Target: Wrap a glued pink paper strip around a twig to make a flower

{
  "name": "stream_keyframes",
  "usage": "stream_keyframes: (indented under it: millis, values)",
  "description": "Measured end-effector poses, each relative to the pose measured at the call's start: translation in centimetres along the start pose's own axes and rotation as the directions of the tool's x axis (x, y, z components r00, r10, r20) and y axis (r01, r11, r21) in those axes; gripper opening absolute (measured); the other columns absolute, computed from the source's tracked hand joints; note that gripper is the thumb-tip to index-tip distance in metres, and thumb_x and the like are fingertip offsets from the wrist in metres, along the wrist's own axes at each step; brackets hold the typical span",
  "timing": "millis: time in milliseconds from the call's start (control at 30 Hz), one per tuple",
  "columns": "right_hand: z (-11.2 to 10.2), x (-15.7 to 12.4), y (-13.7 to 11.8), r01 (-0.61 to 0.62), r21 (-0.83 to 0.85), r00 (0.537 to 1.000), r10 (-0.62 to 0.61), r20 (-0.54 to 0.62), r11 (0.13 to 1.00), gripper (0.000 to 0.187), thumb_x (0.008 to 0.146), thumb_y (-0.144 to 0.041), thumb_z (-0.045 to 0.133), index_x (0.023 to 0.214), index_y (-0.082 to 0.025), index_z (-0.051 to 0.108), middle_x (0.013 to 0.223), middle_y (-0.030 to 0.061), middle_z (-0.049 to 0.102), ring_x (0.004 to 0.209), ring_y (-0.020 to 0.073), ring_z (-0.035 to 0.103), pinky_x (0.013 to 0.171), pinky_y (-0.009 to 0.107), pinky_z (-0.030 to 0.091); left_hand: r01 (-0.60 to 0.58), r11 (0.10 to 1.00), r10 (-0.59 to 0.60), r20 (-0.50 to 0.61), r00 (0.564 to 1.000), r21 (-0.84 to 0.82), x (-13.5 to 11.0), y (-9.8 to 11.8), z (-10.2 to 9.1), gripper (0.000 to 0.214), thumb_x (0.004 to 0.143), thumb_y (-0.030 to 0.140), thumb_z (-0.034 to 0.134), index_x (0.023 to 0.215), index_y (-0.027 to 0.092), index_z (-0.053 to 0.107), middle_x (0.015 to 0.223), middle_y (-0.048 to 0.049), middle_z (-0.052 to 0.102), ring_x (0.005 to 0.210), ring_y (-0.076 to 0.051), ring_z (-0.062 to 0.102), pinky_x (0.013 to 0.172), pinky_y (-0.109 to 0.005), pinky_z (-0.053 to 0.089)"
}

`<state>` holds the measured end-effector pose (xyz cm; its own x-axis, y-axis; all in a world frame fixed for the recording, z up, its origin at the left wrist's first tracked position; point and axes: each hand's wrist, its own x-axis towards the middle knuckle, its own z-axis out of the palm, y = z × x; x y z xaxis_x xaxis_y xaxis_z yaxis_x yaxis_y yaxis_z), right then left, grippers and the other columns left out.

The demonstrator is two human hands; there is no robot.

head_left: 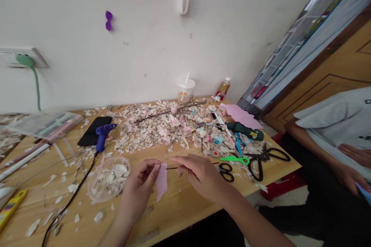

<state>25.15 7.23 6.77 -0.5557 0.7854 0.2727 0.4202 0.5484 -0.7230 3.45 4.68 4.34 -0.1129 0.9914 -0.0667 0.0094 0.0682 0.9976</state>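
Observation:
My left hand (138,185) pinches a small pink paper piece (161,181) that hangs from its fingertips over the wooden table (185,204). My right hand (199,175) pinches a thin dark wire (171,168) that runs to the top of the pink piece. Both hands meet near the table's front edge. A clear plastic bowl (108,179) with pale scraps sits just left of my left hand.
A heap of paper scraps (171,127) covers the table's middle. A blue glue gun (102,135), black phone (94,131), several scissors (261,160), green scissors (235,159), pink sheets (240,115), cup (185,89) and bottle (223,88) lie around. Another person (342,139) sits at right.

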Motion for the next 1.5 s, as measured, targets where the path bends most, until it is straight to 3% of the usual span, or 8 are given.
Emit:
stream_keyframes:
  millis: [233, 400, 633, 767, 1067, 1267, 1500]
  values:
    - [-0.3, 0.3, -0.2, 0.018, 0.032, 0.998, -0.019, 0.054, 0.999, 0.036, 0.106, -0.023, 0.052, 0.139, -0.033, 0.063, 0.123, 0.0037, 0.075, 0.108, 0.0204, 0.070, 0.094, 0.034, 0.051, -0.040, 0.999, 0.039, 0.049, 0.998, 0.022, -0.9, 0.8, 0.3, 0.039, 0.079, 0.059, 0.075, 0.088, 0.022, 0.073, 0.073, -0.0009, 0.067, 0.066, -0.016, 0.057, 0.059, -0.024, 0.046]
    - [-0.4, 0.3, -0.2, 0.029, 0.043, 0.998, -0.032, 0.054, 0.999, 0.034, 0.106, -0.023, 0.052, 0.135, -0.033, 0.067, 0.105, 0.0029, 0.078, 0.091, 0.0183, 0.071, 0.083, 0.030, 0.050, -0.039, 0.999, 0.037, 0.059, 0.998, 0.022, -1.3, 0.9, 0.4, 0.039, 0.080, 0.060, 0.074, 0.089, 0.022, 0.073, 0.074, -0.0013, 0.067, 0.066, -0.016, 0.056, 0.059, -0.024, 0.045]
    - [-0.7, 0.2, -0.5, 0.020, 0.047, 0.998, -0.023, 0.066, 0.999, 0.037, 0.105, -0.019, 0.052, 0.133, -0.035, 0.068, 0.093, -0.0002, 0.076, 0.083, 0.0165, 0.068, 0.076, 0.026, 0.047, -0.036, 0.999, 0.034, 0.084, 0.996, 0.022, -1.2, 0.6, 0.2, 0.040, 0.083, 0.060, 0.071, 0.093, 0.022, 0.074, 0.078, -0.0023, 0.068, 0.070, -0.015, 0.057, 0.061, -0.023, 0.046]
    - [-0.6, 0.2, -0.7, 0.009, 0.038, 0.998, -0.011, 0.062, 0.999, 0.035, 0.105, -0.020, 0.052, 0.133, -0.035, 0.068, 0.098, 0.0006, 0.077, 0.086, 0.0172, 0.069, 0.078, 0.027, 0.048, -0.016, 1.000, 0.015, 0.087, 0.996, 0.014, -1.3, 0.5, 0.1, 0.039, 0.082, 0.057, 0.074, 0.100, 0.023, 0.074, 0.080, -0.0024, 0.069, 0.072, -0.016, 0.059, 0.062, -0.024, 0.046]
    - [-0.5, 0.0, -1.0, -0.011, 0.000, 0.999, 0.011, 0.052, 1.000, 0.034, 0.105, -0.021, 0.051, 0.132, -0.031, 0.067, 0.110, 0.0018, 0.078, 0.092, 0.0193, 0.073, 0.083, 0.030, 0.050, 0.000, 1.000, 0.000, 0.075, 0.997, 0.002, -1.0, 0.8, 0.3, 0.032, 0.076, 0.052, 0.080, 0.087, 0.021, 0.077, 0.076, -0.0028, 0.069, 0.065, -0.014, 0.054, 0.056, -0.022, 0.041]
    - [-0.5, 0.1, -1.0, -0.004, 0.002, 0.998, 0.004, 0.066, 1.000, 0.032, 0.103, -0.019, 0.051, 0.125, -0.031, 0.070, 0.102, 0.0011, 0.079, 0.089, 0.0184, 0.073, 0.080, 0.028, 0.049, -0.005, 1.000, 0.007, 0.072, 0.997, -0.023, -0.9, 1.0, 0.2, 0.032, 0.073, 0.051, 0.083, 0.084, 0.022, 0.077, 0.078, -0.0033, 0.071, 0.068, -0.015, 0.058, 0.059, -0.024, 0.045]
    - [-0.3, 0.0, -1.2, -0.007, 0.013, 0.998, 0.006, 0.056, 1.000, 0.031, 0.103, -0.018, 0.051, 0.126, -0.029, 0.070, 0.110, 0.0023, 0.078, 0.093, 0.0179, 0.073, 0.082, 0.028, 0.050, 0.040, 0.998, -0.035, 0.080, 0.996, -0.057, -1.2, 0.8, 0.2, 0.035, 0.077, 0.053, 0.080, 0.096, 0.024, 0.077, 0.087, -0.0031, 0.074, 0.083, -0.019, 0.065, 0.076, -0.027, 0.051]
